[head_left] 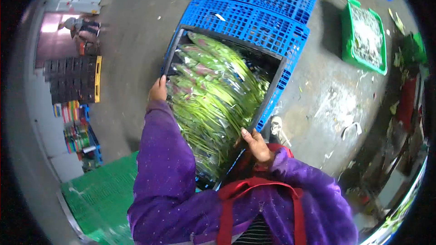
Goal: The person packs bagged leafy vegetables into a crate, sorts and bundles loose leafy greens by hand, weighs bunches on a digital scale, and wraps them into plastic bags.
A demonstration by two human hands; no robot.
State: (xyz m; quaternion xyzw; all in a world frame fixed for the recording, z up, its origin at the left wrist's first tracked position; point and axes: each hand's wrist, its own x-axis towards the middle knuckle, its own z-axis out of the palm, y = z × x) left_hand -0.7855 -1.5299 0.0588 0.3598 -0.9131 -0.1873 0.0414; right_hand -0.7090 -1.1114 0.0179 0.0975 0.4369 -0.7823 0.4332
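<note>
A black crate full of bagged leafy greens rests on a blue plastic pallet. The bags are clear and lie side by side, with reddish leaves at one end and green stems toward me. My left hand grips the crate's left rim. At the near right edge of the crate, my right hand holds the rim, its thumb on top and the other fingers mostly hidden beneath.
On the right floor stands a green crate of pale contents. A green surface is at lower left. Black stacked crates and a person are farther left. Plant scraps lie at right.
</note>
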